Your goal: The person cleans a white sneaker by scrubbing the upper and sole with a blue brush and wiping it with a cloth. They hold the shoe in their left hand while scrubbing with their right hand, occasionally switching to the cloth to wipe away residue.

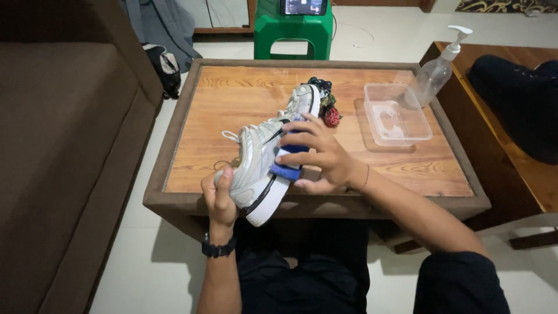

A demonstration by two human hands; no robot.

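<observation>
A pale grey and white lace-up sports shoe (264, 160) is held tilted over the near edge of a low wooden table with a dark brown frame (174, 145). The left hand (220, 197) is closed around the heel, fingers curled tight. A folded blue cloth pad (289, 160) is pressed against the white sole edge by the right hand (318, 157), whose fingers are spread and only partly bent over it.

The shoe could be twisted out of the heel grip if the cloth is pushed too hard, since only one end is supported. The clear plastic tub (396, 113) and the clear pump bottle (437, 67), well apart at the far right, could be knocked by a wide elbow swing.

The shoe's far side is hidden. A dark bundle with a red patch (326, 104) behind the toe is possibly fabric; it cannot be made out.
</observation>
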